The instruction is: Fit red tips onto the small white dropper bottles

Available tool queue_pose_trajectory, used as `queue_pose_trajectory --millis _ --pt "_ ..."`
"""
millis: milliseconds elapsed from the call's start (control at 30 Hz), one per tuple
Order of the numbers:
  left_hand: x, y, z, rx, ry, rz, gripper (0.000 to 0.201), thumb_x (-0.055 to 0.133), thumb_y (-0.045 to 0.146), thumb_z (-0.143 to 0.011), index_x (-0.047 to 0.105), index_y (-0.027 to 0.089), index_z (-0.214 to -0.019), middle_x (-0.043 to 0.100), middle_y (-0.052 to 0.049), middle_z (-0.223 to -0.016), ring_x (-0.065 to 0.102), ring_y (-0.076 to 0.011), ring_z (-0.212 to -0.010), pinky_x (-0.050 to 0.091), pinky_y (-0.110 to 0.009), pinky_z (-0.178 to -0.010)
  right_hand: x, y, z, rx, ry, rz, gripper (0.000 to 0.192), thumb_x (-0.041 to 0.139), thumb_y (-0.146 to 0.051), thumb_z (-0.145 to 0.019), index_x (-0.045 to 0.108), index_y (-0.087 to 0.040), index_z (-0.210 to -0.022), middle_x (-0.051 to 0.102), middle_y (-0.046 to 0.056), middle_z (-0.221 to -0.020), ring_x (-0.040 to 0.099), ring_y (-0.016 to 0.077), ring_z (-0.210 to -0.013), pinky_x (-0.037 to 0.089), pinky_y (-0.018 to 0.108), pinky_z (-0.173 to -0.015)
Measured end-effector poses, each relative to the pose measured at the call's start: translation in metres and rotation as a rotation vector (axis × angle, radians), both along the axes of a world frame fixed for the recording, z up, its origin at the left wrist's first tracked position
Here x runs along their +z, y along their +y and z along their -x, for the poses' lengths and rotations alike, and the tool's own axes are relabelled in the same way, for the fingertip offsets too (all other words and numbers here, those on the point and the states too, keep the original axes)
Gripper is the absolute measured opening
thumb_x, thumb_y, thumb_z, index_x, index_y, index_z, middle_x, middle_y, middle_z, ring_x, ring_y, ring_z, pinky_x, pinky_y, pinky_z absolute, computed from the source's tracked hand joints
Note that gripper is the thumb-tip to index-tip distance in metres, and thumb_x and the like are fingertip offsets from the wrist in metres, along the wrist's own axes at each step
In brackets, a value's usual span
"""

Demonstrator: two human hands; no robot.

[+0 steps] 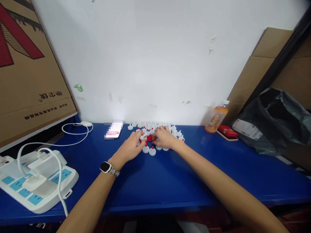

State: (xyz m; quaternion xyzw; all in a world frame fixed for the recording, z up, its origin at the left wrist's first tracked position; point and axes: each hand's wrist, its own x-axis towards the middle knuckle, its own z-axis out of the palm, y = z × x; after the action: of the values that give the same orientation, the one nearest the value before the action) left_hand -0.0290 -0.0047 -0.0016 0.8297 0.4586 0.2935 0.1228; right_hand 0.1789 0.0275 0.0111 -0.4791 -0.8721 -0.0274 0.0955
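Note:
My left hand [131, 146], with a watch on its wrist, is closed around a white nozzle cap [143, 136], pinched between thumb and fingers. Beside it, my right hand [165, 138] has its fingers bent down and drawn together over the caps; what its fingertips grip is hidden. Between the hands lies a small pile of red tips [149, 138]. Round white caps with thin spouts stand in a cluster about both hands. Nearest to me are two white caps with red tips, one [152, 151] beside the other [145, 149].
The blue table [155, 181] meets a white wall. A phone [114, 129] lies left of the caps. A white power strip [39, 184] with cables fills the left front. At the right stand an orange drink bottle [217, 117], a red box [227, 132] and a black plastic bag [274, 119].

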Motion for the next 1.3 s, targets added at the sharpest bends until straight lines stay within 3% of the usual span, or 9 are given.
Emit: queue_pose_trajectory --millis 167,233,400,500,633,833,1033,1300 --pt "0.0 -0.001 -0.002 -0.024 -0.001 0.011 0.022 0.039 0.039 -0.097 0.052 0.023 -0.106 0.055 -0.004 -0.094 0.057 -0.0217 -0.089 0.045 -0.036 -0.082 -0.002 0.002 0.0 -0.001 0.114 0.014 0.009 0.065 -0.02 -0.079 0.069 -0.019 -0.071 0.071 0.007 -0.083 0.056 0.0279 -0.098 0.031 0.045 -0.091" --pt "0.001 -0.003 -0.003 -0.034 -0.001 0.009 0.022 0.039 0.039 -0.097 0.051 0.023 -0.106 0.055 -0.004 -0.095 0.056 -0.022 -0.092 0.045 -0.037 -0.084 -0.002 0.0 0.001 0.005 0.366 0.067 0.008 0.065 -0.021 -0.078 0.068 -0.019 -0.071 0.07 0.005 -0.079 0.059 0.0237 -0.09 0.037 0.041 -0.089" --pt "0.003 -0.006 -0.007 -0.045 0.027 0.001 0.026 0.035 0.04 -0.099 0.052 0.022 -0.11 0.056 -0.005 -0.098 0.055 -0.022 -0.091 0.046 -0.039 -0.084 -0.006 -0.007 0.015 -0.002 1.307 0.269 0.021 0.071 -0.035 -0.074 0.066 -0.017 -0.082 0.069 0.003 -0.075 0.062 0.0163 -0.07 0.048 0.028 -0.066" --pt "0.003 -0.009 -0.011 -0.04 0.049 -0.03 0.029 0.034 0.039 -0.1 0.051 0.021 -0.114 0.057 -0.007 -0.101 0.056 -0.0224 -0.092 0.047 -0.039 -0.084 -0.012 -0.015 0.029 0.008 1.55 0.337 0.028 0.076 -0.041 -0.069 0.067 -0.017 -0.081 0.07 0.003 -0.075 0.063 0.0158 -0.068 0.049 0.027 -0.065" --pt "0.002 -0.011 -0.015 -0.035 0.064 -0.082 0.031 0.033 0.038 -0.101 0.049 0.02 -0.121 0.057 -0.007 -0.1 0.056 -0.023 -0.094 0.047 -0.038 -0.081 -0.016 -0.025 0.039 0.027 1.602 0.307 0.026 0.078 -0.041 -0.07 0.067 -0.018 -0.076 0.071 0.003 -0.074 0.063 0.0156 -0.066 0.05 0.027 -0.062" --pt "0.002 -0.013 -0.017 -0.004 0.05 -0.123 0.031 0.031 0.038 -0.102 0.047 0.02 -0.121 0.057 -0.008 -0.105 0.058 -0.0223 -0.093 0.048 -0.037 -0.079 -0.017 -0.025 0.036 -0.006 1.599 0.096 0.024 0.078 -0.039 -0.072 0.067 -0.018 -0.077 0.066 0.0 -0.07 0.058 0.0132 -0.062 0.048 0.025 -0.059" --pt "0.003 -0.016 -0.017 -0.038 0.081 -0.144 0.031 0.029 0.035 -0.103 0.046 0.018 -0.122 0.056 -0.008 -0.103 0.056 -0.0236 -0.098 0.049 -0.039 -0.083 -0.024 -0.028 0.04 -0.001 1.593 0.125 0.026 0.077 -0.042 -0.073 0.066 -0.018 -0.073 0.068 0.002 -0.072 0.059 0.0145 -0.064 0.049 0.028 -0.062" --pt "0.004 -0.017 -0.021 -0.045 0.082 -0.245 0.031 0.029 0.034 -0.103 0.045 0.014 -0.12 0.053 -0.013 -0.109 0.053 -0.0258 -0.106 0.05 -0.044 -0.091 -0.018 -0.033 0.043 0.037 1.566 0.024 0.027 0.071 -0.041 -0.079 0.061 -0.019 -0.068 0.063 0.001 -0.075 0.058 0.0143 -0.07 0.047 0.027 -0.064"
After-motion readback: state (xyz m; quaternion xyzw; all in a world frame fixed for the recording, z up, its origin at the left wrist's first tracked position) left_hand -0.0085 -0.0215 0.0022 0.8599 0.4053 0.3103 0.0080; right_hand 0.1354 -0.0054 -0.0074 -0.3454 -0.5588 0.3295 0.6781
